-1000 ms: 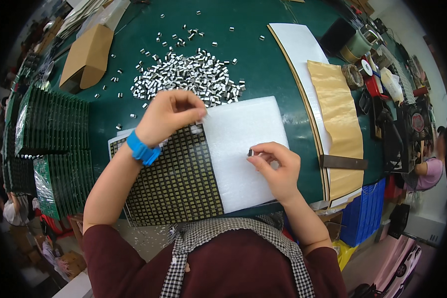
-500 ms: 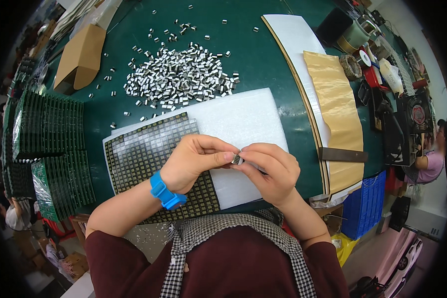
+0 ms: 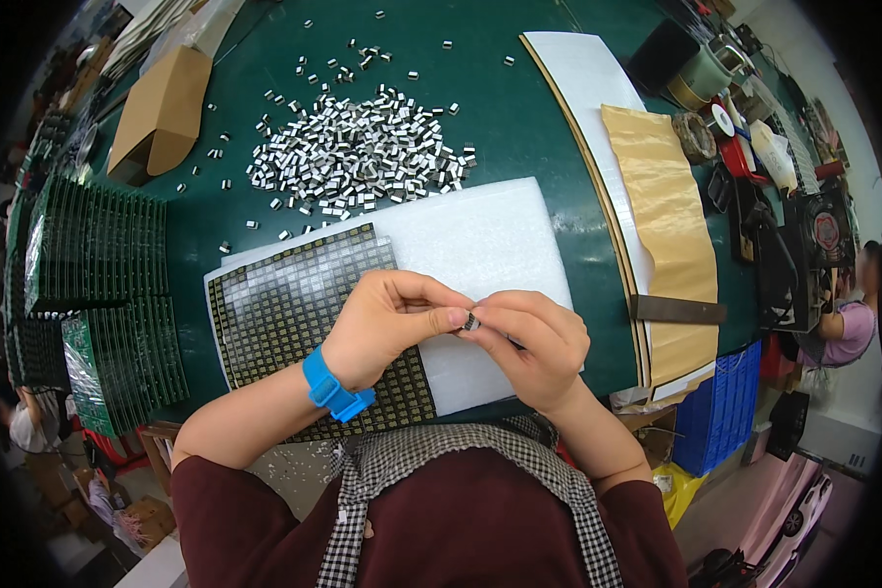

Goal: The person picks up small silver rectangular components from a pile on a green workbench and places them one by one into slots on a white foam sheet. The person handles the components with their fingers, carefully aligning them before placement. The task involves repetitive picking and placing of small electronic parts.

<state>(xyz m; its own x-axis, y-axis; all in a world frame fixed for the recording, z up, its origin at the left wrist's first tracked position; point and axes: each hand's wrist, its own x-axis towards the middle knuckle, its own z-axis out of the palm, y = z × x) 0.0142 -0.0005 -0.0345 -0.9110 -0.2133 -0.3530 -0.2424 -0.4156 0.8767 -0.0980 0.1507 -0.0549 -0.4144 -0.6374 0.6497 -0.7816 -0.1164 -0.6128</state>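
Observation:
A small silver metal block [image 3: 470,321] sits pinched between the fingertips of both my hands, above a white foam sheet [image 3: 490,235]. My left hand [image 3: 392,318], with a blue band [image 3: 335,387] at the wrist, grips it between thumb and forefinger. From the other side, the thumb and fingers of my right hand [image 3: 534,338] close on the same piece. Below my left hand lies a sheet of black labels with yellowish print [image 3: 274,314], on the foam's left part. Beyond the foam, a heap of similar silver blocks [image 3: 358,152] spreads over the green table.
Stacked green circuit boards [image 3: 98,255] stand at the left, near an open cardboard box [image 3: 162,113]. On the right lie white board [image 3: 583,69], brown paper [image 3: 657,225] and a dark flat bar [image 3: 676,310]. A blue crate [image 3: 720,407] stands below the table's right edge.
Both hands stay together, with only a slight shift of the fingers around the silver block. The whole view has moved a little; nothing was let go.

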